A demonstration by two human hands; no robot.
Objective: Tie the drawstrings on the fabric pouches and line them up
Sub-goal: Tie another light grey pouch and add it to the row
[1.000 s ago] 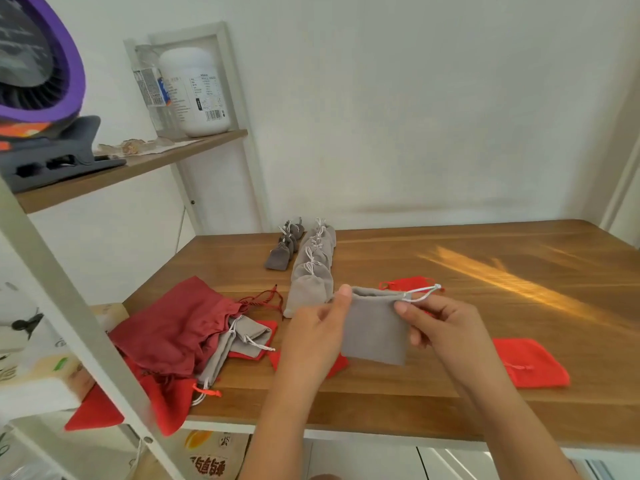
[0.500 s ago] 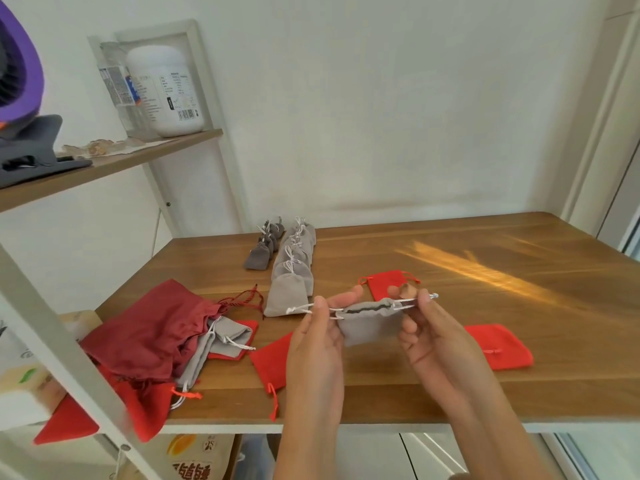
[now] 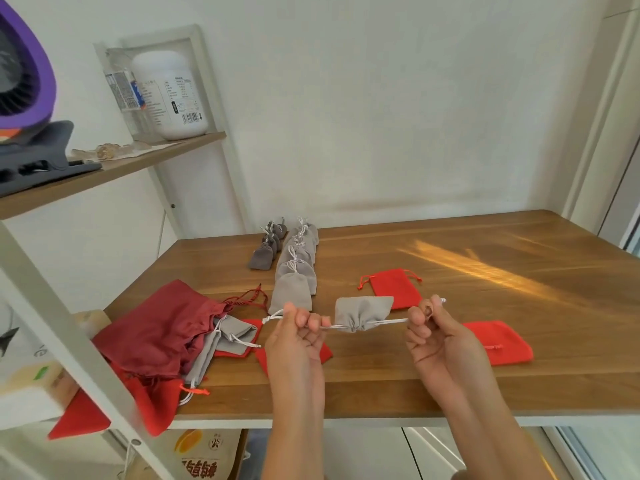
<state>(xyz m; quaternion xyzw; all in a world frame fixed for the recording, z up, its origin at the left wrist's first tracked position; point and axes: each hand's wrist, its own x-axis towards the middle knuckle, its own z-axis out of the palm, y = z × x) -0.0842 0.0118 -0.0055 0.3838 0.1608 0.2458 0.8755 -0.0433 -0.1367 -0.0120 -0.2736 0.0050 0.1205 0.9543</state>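
A small grey pouch (image 3: 363,312) hangs in the air between my hands, its mouth cinched and pointing toward me. My left hand (image 3: 298,332) grips the white drawstring on the left. My right hand (image 3: 434,327) grips the drawstring on the right, and the cord is stretched taut. Behind, a row of tied light grey pouches (image 3: 297,268) runs toward the wall, with a shorter row of darker grey pouches (image 3: 269,248) to its left. Flat red pouches lie on the wooden table (image 3: 485,386): one (image 3: 394,287) behind the held pouch, one (image 3: 498,342) at the right.
A heap of dark red cloth (image 3: 162,329), grey pouches (image 3: 227,337) and red pouches sits at the table's left edge. A white shelf frame (image 3: 69,341) crosses the left foreground. Its shelf carries a white jar (image 3: 169,95) and a purple fan (image 3: 20,77).
My hands have pulled apart sideways, drawing the cords out and cinching the grey pouch's mouth shut. The pouch went from flat and open to gathered.
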